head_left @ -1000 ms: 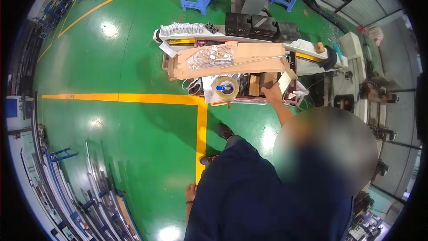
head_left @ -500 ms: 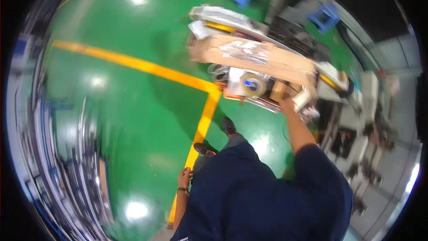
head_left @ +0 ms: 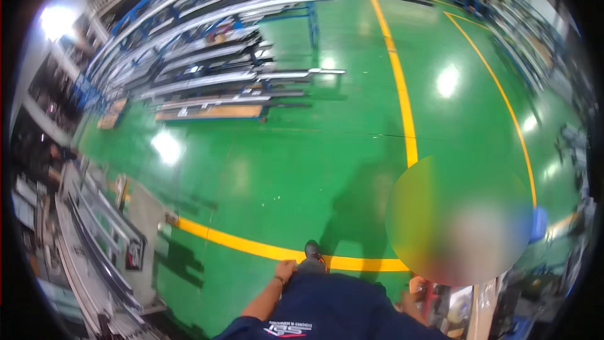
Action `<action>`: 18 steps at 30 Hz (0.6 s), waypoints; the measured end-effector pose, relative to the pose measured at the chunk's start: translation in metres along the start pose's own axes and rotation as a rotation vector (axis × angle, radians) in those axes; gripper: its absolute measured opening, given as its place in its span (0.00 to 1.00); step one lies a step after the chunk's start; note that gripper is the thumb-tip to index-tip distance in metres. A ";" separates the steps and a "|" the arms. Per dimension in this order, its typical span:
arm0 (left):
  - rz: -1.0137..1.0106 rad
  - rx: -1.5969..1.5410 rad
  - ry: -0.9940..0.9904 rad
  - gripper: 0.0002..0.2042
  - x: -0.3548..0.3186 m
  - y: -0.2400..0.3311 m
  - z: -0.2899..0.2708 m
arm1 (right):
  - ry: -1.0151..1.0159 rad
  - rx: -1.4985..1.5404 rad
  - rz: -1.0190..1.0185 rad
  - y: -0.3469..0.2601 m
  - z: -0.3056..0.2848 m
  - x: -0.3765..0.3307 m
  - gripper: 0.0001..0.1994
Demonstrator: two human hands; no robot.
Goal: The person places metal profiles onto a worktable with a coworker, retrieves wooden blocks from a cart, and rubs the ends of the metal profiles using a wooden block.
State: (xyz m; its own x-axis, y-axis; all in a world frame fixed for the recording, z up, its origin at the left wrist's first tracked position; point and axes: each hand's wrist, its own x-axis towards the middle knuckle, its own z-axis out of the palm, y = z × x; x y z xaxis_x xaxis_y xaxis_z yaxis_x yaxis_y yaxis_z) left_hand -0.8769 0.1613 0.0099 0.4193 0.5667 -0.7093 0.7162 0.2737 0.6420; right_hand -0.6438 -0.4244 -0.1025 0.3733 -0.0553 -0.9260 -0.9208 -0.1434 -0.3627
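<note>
My left hand, with a band on its wrist, hangs beside my leg. Its fingers are curled in, and nothing shows in them. Low on the right, my right hand is close to the near end of a loaded cart, beside a small orange piece. Its fingers are smeared and partly hidden, so whether it touches the cart cannot be made out. On the cart lie a long cardboard piece and a roll of clear tape.
A blue rack with long metal profiles stands ahead on the left. At the near left is a bench bearing frames. Yellow lines cross the green floor. A blurred disc covers part of the right side.
My view has swung left, away from the cart, which now sits at the lower right. The rack of profiles has come into sight. My right arm, earlier stretched over the cart, now shows lower down.
</note>
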 end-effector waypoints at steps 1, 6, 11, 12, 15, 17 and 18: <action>-0.013 -0.033 0.022 0.26 0.000 -0.004 -0.027 | 0.025 -0.083 0.056 -0.033 0.067 -0.006 0.26; -0.204 -0.157 0.122 0.24 0.058 -0.001 -0.157 | -0.119 -0.344 -0.304 -0.219 0.304 -0.077 0.21; -0.239 -0.402 0.289 0.24 0.097 -0.013 -0.241 | -0.175 -0.525 -0.515 -0.315 0.459 -0.116 0.20; -0.244 -0.453 0.338 0.24 0.103 -0.017 -0.248 | -0.177 -0.582 -0.491 -0.321 0.482 -0.117 0.20; -0.327 -0.601 0.366 0.25 0.123 -0.020 -0.251 | -0.196 -0.710 -0.419 -0.350 0.539 -0.097 0.20; -0.372 -0.705 0.362 0.19 0.132 -0.012 -0.236 | -0.226 -0.735 -0.285 -0.358 0.556 -0.062 0.20; -0.423 -0.681 0.330 0.20 0.139 -0.017 -0.232 | -0.271 -0.714 -0.209 -0.361 0.567 -0.043 0.20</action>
State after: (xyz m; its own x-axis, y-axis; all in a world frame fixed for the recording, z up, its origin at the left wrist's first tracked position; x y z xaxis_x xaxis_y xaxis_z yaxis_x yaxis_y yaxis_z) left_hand -0.9603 0.4156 -0.0325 -0.0652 0.4798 -0.8750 0.2410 0.8585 0.4527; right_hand -0.3919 0.1899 0.0092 0.4054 0.2717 -0.8728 -0.5053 -0.7291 -0.4616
